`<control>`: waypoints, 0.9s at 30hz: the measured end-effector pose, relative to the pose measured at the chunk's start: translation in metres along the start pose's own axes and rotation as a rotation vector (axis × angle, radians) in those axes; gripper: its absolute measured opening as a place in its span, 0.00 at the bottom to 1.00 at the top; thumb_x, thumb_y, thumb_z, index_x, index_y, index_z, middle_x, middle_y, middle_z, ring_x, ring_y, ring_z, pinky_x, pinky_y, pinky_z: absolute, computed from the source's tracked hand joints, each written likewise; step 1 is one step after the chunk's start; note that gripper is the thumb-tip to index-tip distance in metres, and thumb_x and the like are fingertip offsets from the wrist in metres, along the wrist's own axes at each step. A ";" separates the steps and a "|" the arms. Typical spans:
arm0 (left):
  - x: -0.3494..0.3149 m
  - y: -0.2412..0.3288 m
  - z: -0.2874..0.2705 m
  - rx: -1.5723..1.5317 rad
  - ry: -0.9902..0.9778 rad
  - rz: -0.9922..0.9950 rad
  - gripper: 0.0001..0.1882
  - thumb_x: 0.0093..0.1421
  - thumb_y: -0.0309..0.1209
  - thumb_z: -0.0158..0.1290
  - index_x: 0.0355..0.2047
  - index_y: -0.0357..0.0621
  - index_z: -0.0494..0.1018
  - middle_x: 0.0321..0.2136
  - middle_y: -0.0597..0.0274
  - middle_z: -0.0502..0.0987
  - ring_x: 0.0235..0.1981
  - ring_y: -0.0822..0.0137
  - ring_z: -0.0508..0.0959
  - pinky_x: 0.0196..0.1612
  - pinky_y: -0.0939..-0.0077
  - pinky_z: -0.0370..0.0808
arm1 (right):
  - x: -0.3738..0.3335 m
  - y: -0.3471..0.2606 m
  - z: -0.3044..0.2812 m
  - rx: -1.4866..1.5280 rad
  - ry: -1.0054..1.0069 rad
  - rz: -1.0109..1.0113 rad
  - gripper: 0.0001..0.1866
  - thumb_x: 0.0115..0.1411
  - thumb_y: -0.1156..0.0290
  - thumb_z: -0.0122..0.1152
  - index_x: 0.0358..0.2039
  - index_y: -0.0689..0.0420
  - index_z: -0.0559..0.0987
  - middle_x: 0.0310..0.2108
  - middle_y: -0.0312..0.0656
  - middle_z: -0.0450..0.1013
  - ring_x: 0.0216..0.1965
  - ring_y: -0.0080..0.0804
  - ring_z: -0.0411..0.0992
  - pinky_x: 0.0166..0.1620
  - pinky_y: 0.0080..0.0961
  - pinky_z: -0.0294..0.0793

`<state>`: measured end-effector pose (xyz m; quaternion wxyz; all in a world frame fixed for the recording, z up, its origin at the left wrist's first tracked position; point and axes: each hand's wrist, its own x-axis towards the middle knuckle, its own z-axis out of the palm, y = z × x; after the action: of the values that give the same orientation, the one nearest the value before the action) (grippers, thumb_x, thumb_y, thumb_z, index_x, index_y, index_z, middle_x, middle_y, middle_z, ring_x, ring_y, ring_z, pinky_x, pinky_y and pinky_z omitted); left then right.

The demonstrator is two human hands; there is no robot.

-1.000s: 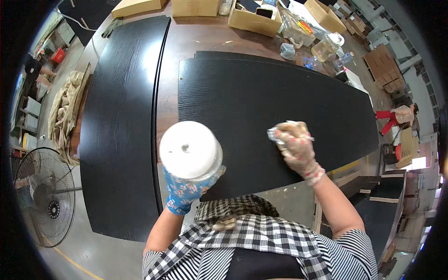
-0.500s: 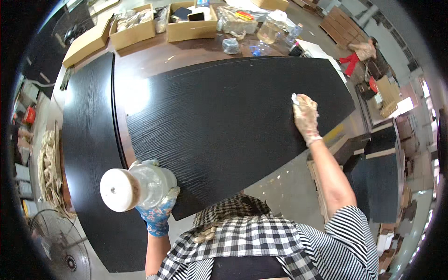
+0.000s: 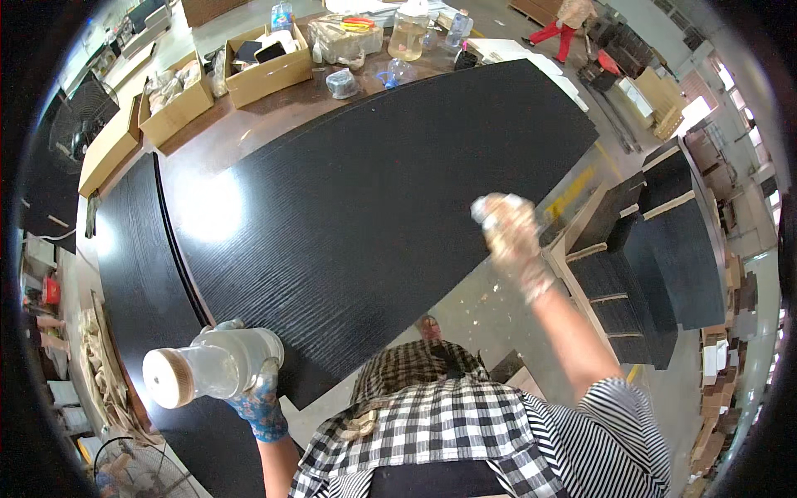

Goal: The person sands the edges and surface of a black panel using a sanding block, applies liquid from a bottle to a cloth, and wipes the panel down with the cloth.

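My left hand (image 3: 264,405), in a blue flowered glove, is wrapped round a clear plastic bottle (image 3: 231,361) with a wide white cap. The bottle is tilted, cap toward the left, over the gap between two black wood-grain panels. My right hand (image 3: 516,242), in a pale stained glove, is smeared by motion. Its fingers are closed on a white wad (image 3: 491,206), perhaps cloth, at the near right edge of the large black panel (image 3: 374,199). Whether the wad touches the panel I cannot tell. Left of it lies a narrower black panel (image 3: 137,266).
Along the table's far side stand open cardboard boxes (image 3: 266,76), a wrapped block (image 3: 344,41), a jug of yellowish liquid (image 3: 408,33) and small bottles. Stacked black panels (image 3: 656,266) stand at the right. A fan (image 3: 129,469) is at lower left; a person in red trousers (image 3: 554,37) stands far off.
My right hand has moved left and nearer to me, from on the panel to its near edge. The bottle is tipped further to the left in my left hand. The whole view has turned.
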<state>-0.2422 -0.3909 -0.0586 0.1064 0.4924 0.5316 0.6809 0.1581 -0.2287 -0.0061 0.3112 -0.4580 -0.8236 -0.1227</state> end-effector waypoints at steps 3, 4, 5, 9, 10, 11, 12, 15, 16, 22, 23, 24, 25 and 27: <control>-0.001 0.007 -0.009 0.015 -0.013 -0.041 0.51 0.40 0.45 0.70 0.59 0.43 0.54 0.46 0.55 0.71 0.49 0.60 0.72 0.54 0.62 0.69 | -0.028 -0.068 0.009 0.149 -0.100 -0.141 0.14 0.52 0.66 0.58 0.40 0.52 0.79 0.44 0.39 0.75 0.47 0.35 0.71 0.55 0.37 0.67; 0.003 0.016 -0.005 -0.031 0.006 -0.057 0.51 0.40 0.45 0.70 0.59 0.43 0.54 0.46 0.55 0.71 0.49 0.60 0.72 0.54 0.61 0.69 | -0.029 -0.057 0.006 0.128 -0.097 -0.136 0.15 0.51 0.67 0.58 0.41 0.52 0.79 0.45 0.39 0.74 0.47 0.35 0.71 0.54 0.37 0.67; 0.005 0.021 -0.003 -0.077 0.026 -0.074 0.51 0.39 0.45 0.70 0.59 0.44 0.54 0.46 0.55 0.71 0.48 0.60 0.72 0.54 0.61 0.70 | -0.031 -0.034 0.002 0.107 -0.093 -0.130 0.15 0.50 0.68 0.57 0.41 0.52 0.79 0.45 0.40 0.74 0.47 0.36 0.71 0.54 0.38 0.67; 0.003 0.020 0.000 -0.027 0.036 -0.135 0.52 0.39 0.46 0.71 0.59 0.44 0.54 0.46 0.55 0.71 0.48 0.59 0.72 0.54 0.61 0.70 | -0.010 -0.017 -0.014 0.005 -0.146 -0.129 0.14 0.51 0.74 0.55 0.41 0.57 0.77 0.41 0.40 0.75 0.44 0.36 0.72 0.52 0.35 0.67; 0.003 0.017 -0.001 -0.037 0.013 -0.121 0.51 0.39 0.45 0.71 0.59 0.45 0.54 0.46 0.55 0.71 0.49 0.59 0.72 0.54 0.62 0.70 | -0.033 -0.033 0.011 0.640 -0.068 0.348 0.15 0.48 0.77 0.57 0.40 0.56 0.77 0.41 0.39 0.75 0.43 0.35 0.72 0.50 0.36 0.69; 0.004 0.017 -0.002 -0.037 -0.004 -0.101 0.51 0.40 0.44 0.71 0.59 0.45 0.54 0.46 0.55 0.71 0.49 0.59 0.72 0.54 0.62 0.70 | -0.032 -0.046 0.013 0.156 -0.010 -0.080 0.16 0.47 0.77 0.59 0.40 0.56 0.76 0.39 0.38 0.75 0.43 0.34 0.72 0.47 0.37 0.71; 0.003 0.016 -0.005 -0.027 0.001 -0.103 0.51 0.40 0.44 0.71 0.59 0.45 0.54 0.46 0.55 0.71 0.49 0.59 0.72 0.54 0.62 0.70 | -0.021 -0.050 0.005 0.166 -0.049 -0.155 0.15 0.48 0.77 0.58 0.39 0.55 0.77 0.39 0.38 0.75 0.42 0.35 0.72 0.47 0.36 0.71; 0.004 0.020 -0.007 -0.065 -0.024 -0.100 0.49 0.40 0.43 0.71 0.59 0.46 0.55 0.47 0.55 0.71 0.50 0.60 0.71 0.54 0.63 0.70 | -0.023 -0.008 -0.001 -0.274 -0.051 -0.092 0.09 0.50 0.75 0.56 0.33 0.53 0.79 0.37 0.38 0.75 0.40 0.41 0.71 0.48 0.34 0.69; 0.003 0.023 -0.006 -0.082 -0.011 -0.133 0.49 0.40 0.42 0.70 0.59 0.46 0.55 0.47 0.55 0.71 0.50 0.59 0.72 0.54 0.63 0.70 | 0.000 0.011 -0.013 -0.039 -0.094 0.036 0.08 0.52 0.74 0.53 0.32 0.53 0.79 0.36 0.41 0.74 0.37 0.44 0.70 0.47 0.36 0.68; 0.004 0.019 0.009 -0.136 -0.024 -0.174 0.51 0.39 0.46 0.71 0.58 0.43 0.55 0.45 0.55 0.71 0.48 0.59 0.72 0.54 0.61 0.70 | -0.088 -0.061 0.065 0.248 0.205 0.064 0.13 0.51 0.69 0.56 0.38 0.58 0.74 0.41 0.46 0.72 0.45 0.39 0.69 0.52 0.44 0.66; 0.002 0.016 -0.009 -0.093 0.004 -0.185 0.51 0.39 0.46 0.71 0.58 0.43 0.55 0.45 0.55 0.71 0.48 0.59 0.72 0.54 0.61 0.70 | -0.026 -0.120 0.009 0.279 -0.186 -0.133 0.15 0.50 0.69 0.58 0.40 0.57 0.74 0.45 0.42 0.72 0.49 0.38 0.67 0.53 0.43 0.65; 0.006 0.021 -0.007 -0.079 0.004 -0.165 0.51 0.39 0.47 0.71 0.58 0.43 0.55 0.45 0.54 0.71 0.48 0.59 0.72 0.53 0.61 0.70 | -0.037 -0.097 0.019 0.264 -0.073 -0.130 0.15 0.50 0.68 0.58 0.40 0.56 0.75 0.44 0.41 0.72 0.48 0.38 0.68 0.53 0.42 0.66; 0.007 0.023 -0.006 -0.052 0.008 -0.148 0.52 0.39 0.48 0.71 0.58 0.43 0.55 0.45 0.54 0.71 0.48 0.59 0.72 0.53 0.61 0.70 | -0.047 -0.065 0.030 0.261 0.036 -0.130 0.16 0.49 0.67 0.59 0.39 0.55 0.75 0.44 0.40 0.73 0.47 0.39 0.68 0.52 0.41 0.66; 0.005 0.025 -0.010 -0.015 0.023 -0.138 0.51 0.40 0.49 0.70 0.58 0.43 0.55 0.45 0.54 0.71 0.48 0.59 0.71 0.52 0.62 0.70 | -0.008 -0.011 0.000 0.120 -0.029 0.073 0.10 0.54 0.71 0.52 0.38 0.54 0.76 0.39 0.44 0.74 0.40 0.43 0.71 0.45 0.37 0.70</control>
<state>-0.2429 -0.4040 -0.0344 0.1506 0.4460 0.5605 0.6814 0.1519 -0.2405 -0.0104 0.3306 -0.4700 -0.8166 -0.0551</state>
